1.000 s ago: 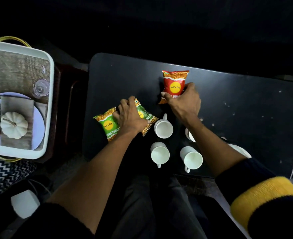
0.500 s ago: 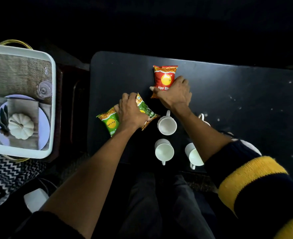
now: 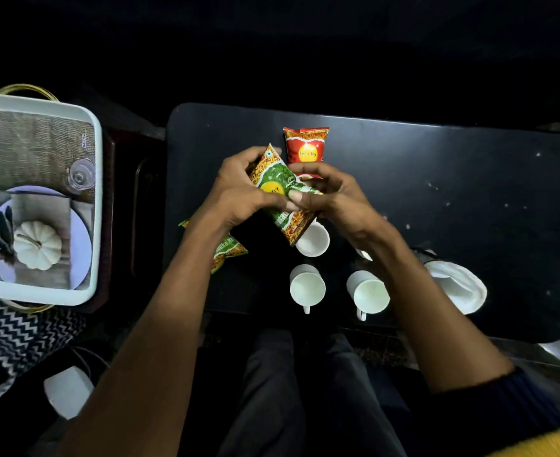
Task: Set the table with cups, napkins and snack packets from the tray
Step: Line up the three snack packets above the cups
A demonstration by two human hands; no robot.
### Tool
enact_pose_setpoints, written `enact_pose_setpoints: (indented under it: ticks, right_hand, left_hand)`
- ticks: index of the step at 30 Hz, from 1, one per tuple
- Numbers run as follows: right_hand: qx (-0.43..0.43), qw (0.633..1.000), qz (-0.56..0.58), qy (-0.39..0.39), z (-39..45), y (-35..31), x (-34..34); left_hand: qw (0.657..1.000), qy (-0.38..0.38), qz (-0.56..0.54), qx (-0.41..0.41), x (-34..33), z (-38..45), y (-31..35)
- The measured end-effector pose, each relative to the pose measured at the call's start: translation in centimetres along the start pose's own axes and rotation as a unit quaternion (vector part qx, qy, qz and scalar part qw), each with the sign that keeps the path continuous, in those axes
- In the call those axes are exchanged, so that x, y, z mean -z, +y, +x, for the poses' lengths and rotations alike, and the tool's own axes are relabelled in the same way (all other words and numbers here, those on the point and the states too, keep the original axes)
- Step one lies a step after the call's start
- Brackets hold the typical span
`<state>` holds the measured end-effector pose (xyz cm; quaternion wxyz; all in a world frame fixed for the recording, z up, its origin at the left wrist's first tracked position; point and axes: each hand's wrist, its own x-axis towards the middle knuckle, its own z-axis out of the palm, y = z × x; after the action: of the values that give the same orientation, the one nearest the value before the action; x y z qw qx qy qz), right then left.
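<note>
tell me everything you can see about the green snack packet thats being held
The glossy green and orange foil snack packet has a yellow round logo and sealed crimped ends. It looks unopened and is held tilted above the black table, gripped by the left hand and right hand. Its lower corner overlaps a white cup in the picture.

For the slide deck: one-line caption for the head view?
Both hands, left hand and right hand, hold a green snack packet above white cups on a black table.

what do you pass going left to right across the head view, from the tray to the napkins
white tray → green packet lying under the left forearm → green packet held up in both hands → handle-down cup nearest the right forearm → white napkins
</note>
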<state>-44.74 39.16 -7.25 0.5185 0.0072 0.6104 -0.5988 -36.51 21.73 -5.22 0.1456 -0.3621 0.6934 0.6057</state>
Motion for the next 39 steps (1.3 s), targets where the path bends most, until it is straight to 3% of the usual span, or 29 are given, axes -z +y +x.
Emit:
enact_pose_setpoints:
  ticks: [4,7,15,21,23,27,31,35,39]
  right_hand:
    - [0.001,0.998,0.064,-0.002,-0.4,-0.5,2.4]
    - [0.011,0.995,0.098,0.008,-0.9,-0.6,4.0]
    - [0.015,0.997,0.069,0.040,-1.4,0.1,5.8]
    - [-0.001,0.990,-0.004,0.141,-0.7,0.1,6.8]
    - [-0.005,0.981,0.001,0.196,0.1,0.4,7.8]
    - [-0.049,0.960,-0.043,0.271,2.2,1.4,9.8]
    - [-0.080,0.941,-0.108,0.311,4.4,2.5,11.4]
    - [-0.080,0.929,-0.153,0.327,5.3,1.8,12.1]
    - [-0.065,0.933,-0.191,0.298,5.7,1.1,12.1]
  left_hand:
    - [0.991,-0.067,-0.095,-0.069,0.0,-0.1,0.4]
    - [0.982,-0.036,-0.176,-0.058,-0.8,-0.1,1.2]
    - [0.976,0.103,-0.190,-0.037,-5.5,0.7,2.1]
    - [0.980,0.094,-0.174,-0.024,-7.7,1.1,1.2]
    - [0.976,0.135,-0.174,0.003,-7.5,1.1,0.1]
    - [0.937,0.309,-0.146,0.075,-6.0,1.0,-3.8]
    - [0.898,0.421,-0.031,0.121,-3.4,0.2,-8.7]
    - [0.874,0.412,0.096,0.240,-2.2,-0.6,-10.9]
    - [0.865,0.365,0.109,0.326,-2.0,-1.0,-12.5]
